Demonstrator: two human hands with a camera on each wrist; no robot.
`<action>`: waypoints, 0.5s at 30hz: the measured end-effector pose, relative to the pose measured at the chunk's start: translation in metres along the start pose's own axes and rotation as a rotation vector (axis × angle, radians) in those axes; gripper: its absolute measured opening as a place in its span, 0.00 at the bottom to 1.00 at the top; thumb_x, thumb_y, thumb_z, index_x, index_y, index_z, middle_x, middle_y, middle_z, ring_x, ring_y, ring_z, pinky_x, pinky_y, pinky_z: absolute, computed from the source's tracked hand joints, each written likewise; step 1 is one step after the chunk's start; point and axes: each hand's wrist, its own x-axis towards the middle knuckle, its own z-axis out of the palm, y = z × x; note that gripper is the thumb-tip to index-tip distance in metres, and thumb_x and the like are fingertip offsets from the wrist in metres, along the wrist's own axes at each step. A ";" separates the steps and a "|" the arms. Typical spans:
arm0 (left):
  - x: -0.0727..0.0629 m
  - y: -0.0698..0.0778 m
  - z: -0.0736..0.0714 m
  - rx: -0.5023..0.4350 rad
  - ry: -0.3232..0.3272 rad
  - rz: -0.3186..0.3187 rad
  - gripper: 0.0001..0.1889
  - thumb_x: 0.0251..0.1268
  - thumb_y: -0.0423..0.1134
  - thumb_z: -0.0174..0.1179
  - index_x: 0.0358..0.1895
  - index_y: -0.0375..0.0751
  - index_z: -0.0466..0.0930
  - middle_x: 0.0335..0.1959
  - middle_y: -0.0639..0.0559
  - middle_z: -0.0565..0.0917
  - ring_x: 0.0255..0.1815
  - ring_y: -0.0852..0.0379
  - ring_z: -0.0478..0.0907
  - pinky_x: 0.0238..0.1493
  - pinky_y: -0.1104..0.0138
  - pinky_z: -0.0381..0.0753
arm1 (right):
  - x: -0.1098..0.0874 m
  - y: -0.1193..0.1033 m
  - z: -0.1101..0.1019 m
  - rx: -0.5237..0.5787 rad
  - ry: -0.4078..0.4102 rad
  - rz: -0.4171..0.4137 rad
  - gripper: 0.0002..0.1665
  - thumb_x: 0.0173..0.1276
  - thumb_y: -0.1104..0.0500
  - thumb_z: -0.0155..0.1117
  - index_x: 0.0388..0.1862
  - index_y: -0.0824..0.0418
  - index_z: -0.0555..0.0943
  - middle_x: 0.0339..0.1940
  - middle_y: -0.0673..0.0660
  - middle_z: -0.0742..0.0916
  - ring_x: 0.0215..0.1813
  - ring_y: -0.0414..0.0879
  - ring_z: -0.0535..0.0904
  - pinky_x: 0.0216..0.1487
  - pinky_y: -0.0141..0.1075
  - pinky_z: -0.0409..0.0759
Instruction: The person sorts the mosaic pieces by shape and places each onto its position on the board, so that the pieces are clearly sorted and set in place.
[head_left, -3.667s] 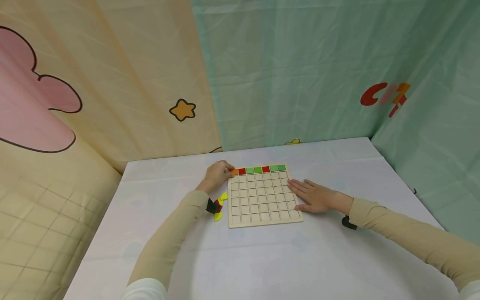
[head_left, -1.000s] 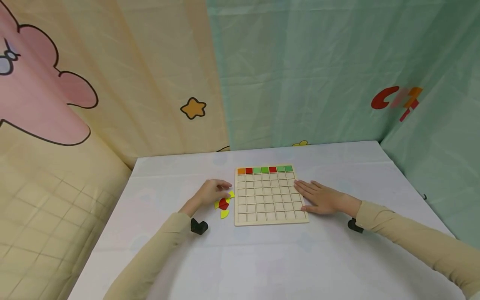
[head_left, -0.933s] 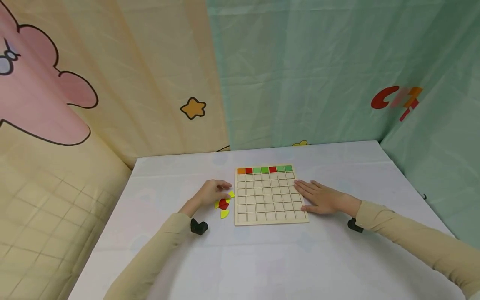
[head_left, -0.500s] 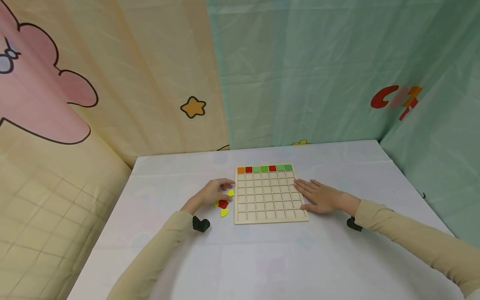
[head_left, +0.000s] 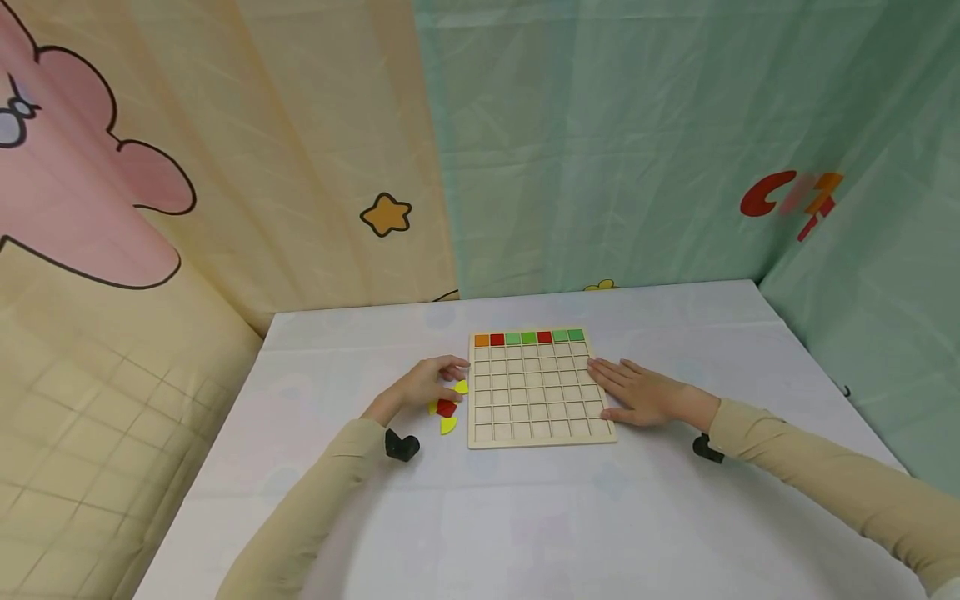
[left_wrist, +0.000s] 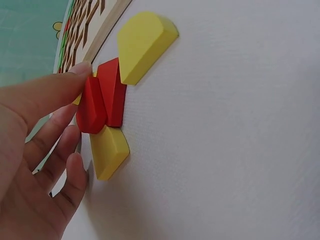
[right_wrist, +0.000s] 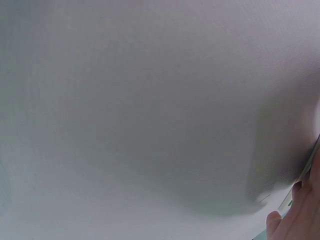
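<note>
A wooden grid board point(head_left: 541, 442) lies on the table. Along its far row sit several coloured squares point(head_left: 529, 337), orange, red and green. My left hand point(head_left: 422, 386) is just left of the board, fingers loosely curved, fingertips near its edge. Between thumb and fingers in the head view lies a yellow piece point(head_left: 462, 387). Seen from the left wrist, the thumb overlaps a red piece point(left_wrist: 91, 107) beside another red piece point(left_wrist: 113, 95). Yellow pieces point(left_wrist: 145, 42) lie around them, one mostly behind the thumb. My right hand point(head_left: 641, 394) rests flat, its fingertips on the board's right edge.
A white cloth covers the table point(head_left: 525, 517). Printed curtains point(head_left: 600, 167) stand behind and at both sides. Dark wrist cameras point(head_left: 402, 447) hang under both wrists. The right wrist view shows mostly white cloth point(right_wrist: 150, 115).
From the orange square at the far left corner, my left hand has come nearer to me, to the loose pieces, then slightly right. My right hand stays on the board. The head view has shifted.
</note>
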 end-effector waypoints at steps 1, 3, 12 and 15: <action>0.000 0.000 0.000 0.005 0.004 0.004 0.29 0.55 0.36 0.70 0.62 0.43 0.74 0.46 0.52 0.81 0.49 0.55 0.74 0.59 0.61 0.74 | 0.000 0.000 0.000 -0.002 -0.001 0.001 0.48 0.74 0.35 0.42 0.77 0.67 0.47 0.79 0.63 0.52 0.79 0.59 0.48 0.75 0.58 0.49; 0.001 0.001 0.002 0.020 0.013 0.012 0.27 0.55 0.36 0.69 0.61 0.42 0.75 0.44 0.52 0.81 0.48 0.56 0.74 0.58 0.62 0.75 | 0.000 0.000 0.000 -0.003 -0.003 0.005 0.48 0.74 0.35 0.42 0.77 0.67 0.47 0.79 0.63 0.52 0.79 0.59 0.47 0.75 0.58 0.49; 0.000 0.007 0.007 0.089 0.063 -0.027 0.21 0.59 0.36 0.67 0.57 0.41 0.79 0.41 0.52 0.82 0.42 0.56 0.72 0.50 0.66 0.75 | -0.001 -0.001 -0.001 0.011 -0.010 0.013 0.48 0.74 0.35 0.43 0.77 0.66 0.47 0.79 0.63 0.52 0.79 0.59 0.47 0.75 0.57 0.49; 0.000 0.009 0.008 0.114 0.082 -0.049 0.20 0.60 0.37 0.66 0.56 0.42 0.80 0.40 0.52 0.82 0.42 0.56 0.72 0.49 0.67 0.75 | -0.001 -0.001 0.000 0.010 -0.010 0.011 0.48 0.74 0.35 0.42 0.77 0.67 0.47 0.79 0.63 0.52 0.79 0.59 0.47 0.75 0.58 0.49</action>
